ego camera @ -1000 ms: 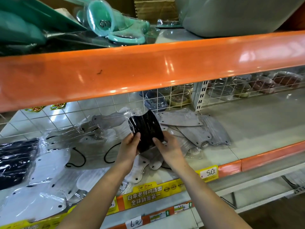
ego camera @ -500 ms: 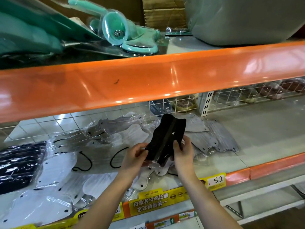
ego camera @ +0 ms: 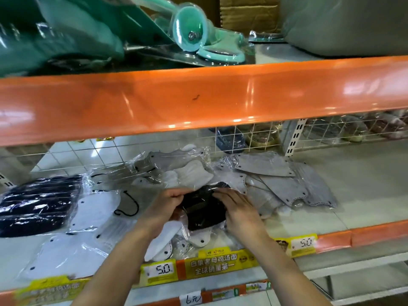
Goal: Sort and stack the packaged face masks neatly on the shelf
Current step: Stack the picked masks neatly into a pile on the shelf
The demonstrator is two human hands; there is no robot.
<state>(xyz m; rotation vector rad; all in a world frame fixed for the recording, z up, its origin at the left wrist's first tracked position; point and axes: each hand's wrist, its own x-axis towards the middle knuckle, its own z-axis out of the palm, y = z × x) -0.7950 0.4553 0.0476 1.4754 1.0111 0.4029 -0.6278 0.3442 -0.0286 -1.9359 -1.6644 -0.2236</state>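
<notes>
A black packaged face mask [ego camera: 202,212] lies low over the mask pile at the middle of the shelf [ego camera: 357,191]. My left hand [ego camera: 167,203] pinches its left edge and my right hand [ego camera: 237,206] grips its right edge. White packaged masks [ego camera: 92,210] spread to the left and under my hands. Grey packaged masks [ego camera: 284,186] lie in a loose pile to the right. A stack of black packaged masks [ego camera: 37,204] sits at the far left.
An orange beam [ego camera: 198,100] of the upper shelf hangs above my hands. A wire grid [ego camera: 254,138] backs the shelf. Yellow price labels [ego camera: 220,262] run along the front edge. Bare shelf surface lies to the right of the grey masks.
The black mask was held upright above the pile; both hands have brought it down and laid it nearly flat over the white masks.
</notes>
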